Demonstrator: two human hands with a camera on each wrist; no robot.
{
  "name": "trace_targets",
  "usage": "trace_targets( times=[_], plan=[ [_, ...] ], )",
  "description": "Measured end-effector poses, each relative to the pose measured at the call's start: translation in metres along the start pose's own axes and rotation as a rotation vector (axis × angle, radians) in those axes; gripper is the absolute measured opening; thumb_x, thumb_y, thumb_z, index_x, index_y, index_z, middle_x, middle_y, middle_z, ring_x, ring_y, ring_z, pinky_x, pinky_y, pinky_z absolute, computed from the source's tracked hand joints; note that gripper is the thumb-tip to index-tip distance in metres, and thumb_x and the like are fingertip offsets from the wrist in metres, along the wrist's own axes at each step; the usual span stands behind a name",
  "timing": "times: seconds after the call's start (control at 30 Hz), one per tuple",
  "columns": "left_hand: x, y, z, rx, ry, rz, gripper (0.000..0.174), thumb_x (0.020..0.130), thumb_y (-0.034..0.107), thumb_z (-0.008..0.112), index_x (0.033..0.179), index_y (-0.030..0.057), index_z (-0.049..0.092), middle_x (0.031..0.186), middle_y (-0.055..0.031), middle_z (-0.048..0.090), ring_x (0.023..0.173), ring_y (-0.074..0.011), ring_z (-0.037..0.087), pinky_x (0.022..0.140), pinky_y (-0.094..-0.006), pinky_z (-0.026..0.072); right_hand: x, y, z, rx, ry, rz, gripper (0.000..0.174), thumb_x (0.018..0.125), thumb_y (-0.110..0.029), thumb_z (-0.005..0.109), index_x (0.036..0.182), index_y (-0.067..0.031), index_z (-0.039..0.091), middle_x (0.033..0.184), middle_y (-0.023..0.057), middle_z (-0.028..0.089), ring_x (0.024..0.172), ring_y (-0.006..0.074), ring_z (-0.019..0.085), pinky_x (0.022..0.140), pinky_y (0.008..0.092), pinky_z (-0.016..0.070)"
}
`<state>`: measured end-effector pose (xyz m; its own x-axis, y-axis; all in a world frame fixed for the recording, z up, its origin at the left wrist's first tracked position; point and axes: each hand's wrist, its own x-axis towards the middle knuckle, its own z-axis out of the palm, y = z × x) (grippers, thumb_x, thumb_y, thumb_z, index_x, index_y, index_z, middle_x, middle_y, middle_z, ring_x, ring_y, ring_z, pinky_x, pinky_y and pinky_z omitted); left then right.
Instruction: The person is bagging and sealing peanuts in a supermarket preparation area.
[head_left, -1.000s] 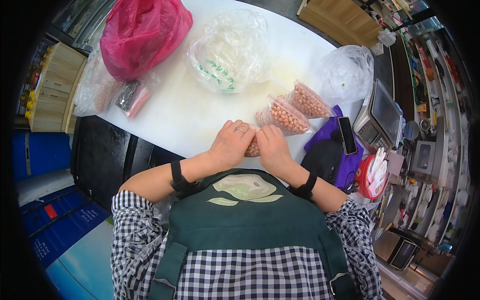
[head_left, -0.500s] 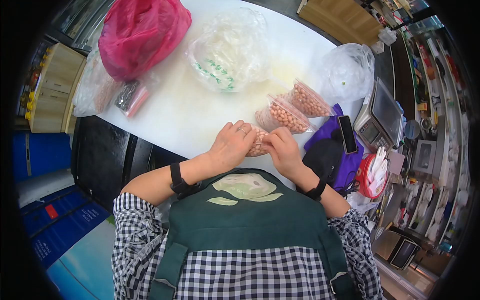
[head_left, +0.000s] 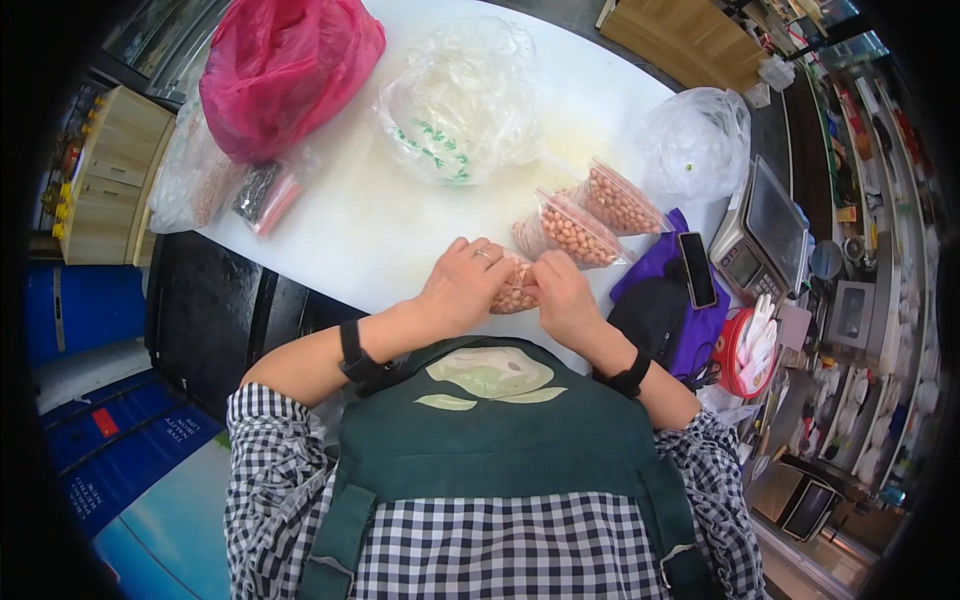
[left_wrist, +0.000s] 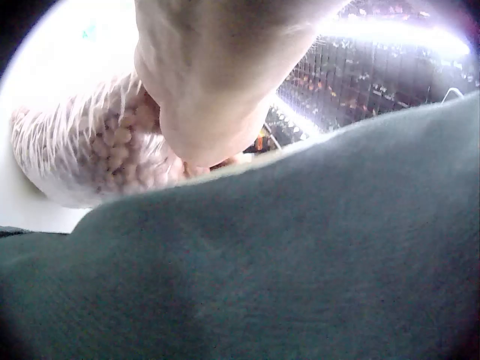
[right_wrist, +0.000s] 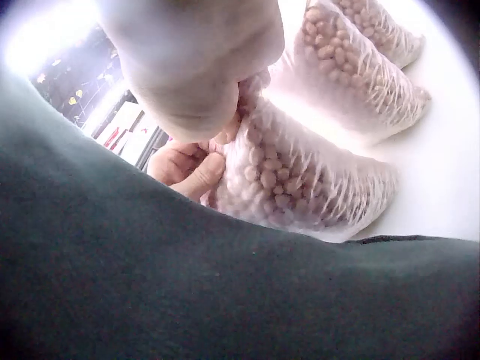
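A clear plastic zip bag of peanuts stands at the table's near edge, right in front of the apron. My left hand holds its left side, a ring on one finger. Thumb and finger of my right hand pinch the bag's top edge on the right. Up close in the right wrist view, the bag bulges with peanuts, and the left thumb presses the top edge. Two more filled peanut bags, a nearer one and a farther one, lie beyond my right hand.
On the white table sit a pink plastic bag, a crumpled clear bag and another clear bag. To the right are a scale, a phone on purple cloth and a red tub.
My right hand has shifted right, away from the left, so more of the peanut bag shows between them. The left hand stays almost where it was.
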<state>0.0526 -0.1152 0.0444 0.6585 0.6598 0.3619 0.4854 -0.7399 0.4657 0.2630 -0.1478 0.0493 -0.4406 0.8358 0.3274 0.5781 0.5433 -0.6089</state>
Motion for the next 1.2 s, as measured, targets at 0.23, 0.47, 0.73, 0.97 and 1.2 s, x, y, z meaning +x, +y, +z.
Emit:
trace_targets(
  times=[0.23, 0.47, 0.73, 0.97, 1.2],
  plan=[
    [-0.013, -0.006, -0.029, -0.031, 0.005, -0.084, 0.020, 0.079, 0.012, 0.078, 0.092, 0.0093, 0.063, 0.089, -0.0063, 0.059, 0.088, -0.0274, 0.057, 0.076, -0.0406, 0.0406, 0.012, -0.022, -0.005, 0.001, 0.023, -0.036, 0.018, 0.078, 0.000, 0.070, 0.091, -0.0021, 0.056, 0.090, 0.0138, 0.052, 0.087, 0.0334, 0.053, 0.077, 0.0442, 0.0432],
    [-0.017, -0.010, -0.022, -0.038, -0.038, -0.058, 0.017, 0.077, 0.005, 0.073, 0.089, 0.0075, 0.061, 0.088, -0.0080, 0.058, 0.086, -0.0290, 0.057, 0.075, -0.0396, 0.0412, 0.016, -0.019, 0.013, -0.272, -0.070, -0.120, 0.013, 0.077, -0.007, 0.061, 0.088, -0.0019, 0.055, 0.089, 0.0138, 0.052, 0.085, 0.0309, 0.052, 0.075, 0.0401, 0.0431],
    [-0.013, -0.014, -0.018, -0.042, -0.027, 0.025, 0.016, 0.077, 0.001, 0.071, 0.086, 0.0068, 0.059, 0.084, -0.0087, 0.058, 0.083, -0.0301, 0.057, 0.073, -0.0403, 0.0424, 0.013, -0.010, 0.021, -0.248, -0.032, -0.101, 0.015, 0.077, 0.000, 0.063, 0.088, -0.0011, 0.053, 0.086, 0.0160, 0.051, 0.081, 0.0337, 0.051, 0.074, 0.0425, 0.0424],
    [-0.018, -0.023, -0.025, -0.171, 0.018, -0.134, 0.016, 0.080, 0.012, 0.076, 0.084, 0.0077, 0.061, 0.082, -0.0072, 0.058, 0.084, -0.0288, 0.059, 0.073, -0.0407, 0.0442, 0.021, -0.013, 0.007, -0.031, -0.019, -0.053, 0.018, 0.077, -0.002, 0.068, 0.088, -0.0023, 0.053, 0.088, 0.0143, 0.053, 0.085, 0.0335, 0.054, 0.074, 0.0429, 0.0434],
    [-0.020, -0.025, -0.024, -0.195, 0.022, -0.085, 0.021, 0.078, 0.010, 0.077, 0.084, 0.0059, 0.057, 0.081, -0.0101, 0.057, 0.082, -0.0323, 0.058, 0.075, -0.0427, 0.0471, 0.028, -0.019, 0.021, -0.227, -0.108, -0.134, 0.012, 0.079, -0.009, 0.059, 0.087, -0.0019, 0.052, 0.088, 0.0132, 0.053, 0.085, 0.0307, 0.055, 0.077, 0.0415, 0.0463]
  ],
)
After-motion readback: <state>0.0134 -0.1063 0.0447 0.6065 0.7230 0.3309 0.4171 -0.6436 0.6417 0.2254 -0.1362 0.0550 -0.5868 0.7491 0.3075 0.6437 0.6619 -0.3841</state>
